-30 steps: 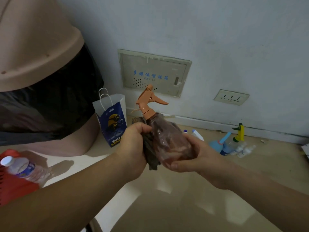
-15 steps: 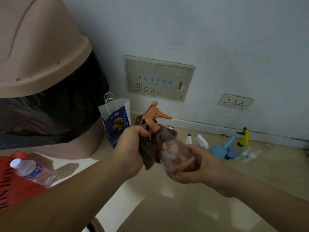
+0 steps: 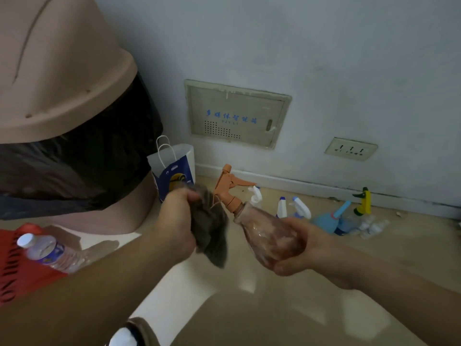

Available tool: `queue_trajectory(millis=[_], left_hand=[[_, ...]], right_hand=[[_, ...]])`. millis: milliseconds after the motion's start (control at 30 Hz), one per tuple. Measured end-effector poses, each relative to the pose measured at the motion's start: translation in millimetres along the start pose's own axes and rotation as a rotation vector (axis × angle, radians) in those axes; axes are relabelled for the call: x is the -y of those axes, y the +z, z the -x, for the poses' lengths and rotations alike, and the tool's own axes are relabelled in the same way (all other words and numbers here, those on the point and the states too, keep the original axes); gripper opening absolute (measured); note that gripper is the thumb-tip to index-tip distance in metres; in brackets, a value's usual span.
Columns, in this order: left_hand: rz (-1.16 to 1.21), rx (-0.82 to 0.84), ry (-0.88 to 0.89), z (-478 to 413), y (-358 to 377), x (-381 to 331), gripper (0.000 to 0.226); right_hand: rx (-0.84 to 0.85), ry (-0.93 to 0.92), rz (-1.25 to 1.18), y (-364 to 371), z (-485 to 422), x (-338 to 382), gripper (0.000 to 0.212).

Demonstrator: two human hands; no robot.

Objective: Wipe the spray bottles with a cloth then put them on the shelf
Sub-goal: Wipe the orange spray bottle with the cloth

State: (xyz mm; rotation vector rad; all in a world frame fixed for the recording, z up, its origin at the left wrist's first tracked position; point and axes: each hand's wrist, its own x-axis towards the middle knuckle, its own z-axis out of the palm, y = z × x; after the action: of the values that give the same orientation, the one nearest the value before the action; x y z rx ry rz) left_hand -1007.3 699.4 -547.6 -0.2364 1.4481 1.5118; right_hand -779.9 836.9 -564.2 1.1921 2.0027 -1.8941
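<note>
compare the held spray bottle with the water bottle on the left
The spray bottle has an orange trigger head; the water bottle has a white screw cap. The spray bottle's clear body is pinkish; the water bottle is colourless with a blue label. The spray bottle is held tilted in the right hand; the water bottle lies on its side on a red basket, untouched. Both are clear plastic.

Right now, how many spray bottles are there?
6: orange-triggered clear plastic spray bottle in right hand; three white-triggered bottles, one blue, one yellow-triggered on floor by wall. Others may hide.
</note>
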Motion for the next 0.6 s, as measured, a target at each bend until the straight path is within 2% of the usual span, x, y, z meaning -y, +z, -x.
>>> queue_trajectory(millis=[100,133,200,267,400,533,600], left_hand=[[-0.165,0.176,0.044,7.5,13.3,-11.2,0.07],[-0.273,0.178,0.082,8.2,17.5,-11.8,0.067],[-0.479,0.114,0.205,10.3,20.7,-10.3,0.039],[-0.599,0.088,0.266,9.9,18.4,-9.4,0.032],[-0.821,0.098,0.264,7.8,16.5,-12.0,0.011],[-0.886,0.045,0.209,6.6,15.3,-22.0,0.009],[-0.811,-0.031,0.226,-2.7,8.9,-29.6,0.012]], right_hand=[[0.01,0.002,0.066,6.1,-1.3,4.7,0.085],[0.003,0.004,0.089,7.4,-2.7,5.2,0.087],[-0.021,-0.001,0.127,9.7,-3.9,6.6,0.082],[-0.011,-0.012,0.13,8.6,-3.6,4.9,0.077],[0.076,0.008,0.089,4.7,-2.1,1.0,0.076],[0.083,-0.004,0.012,0.1,-4.2,1.9,0.072],[0.041,0.01,-0.037,-5.5,-8.0,0.7,0.073]])
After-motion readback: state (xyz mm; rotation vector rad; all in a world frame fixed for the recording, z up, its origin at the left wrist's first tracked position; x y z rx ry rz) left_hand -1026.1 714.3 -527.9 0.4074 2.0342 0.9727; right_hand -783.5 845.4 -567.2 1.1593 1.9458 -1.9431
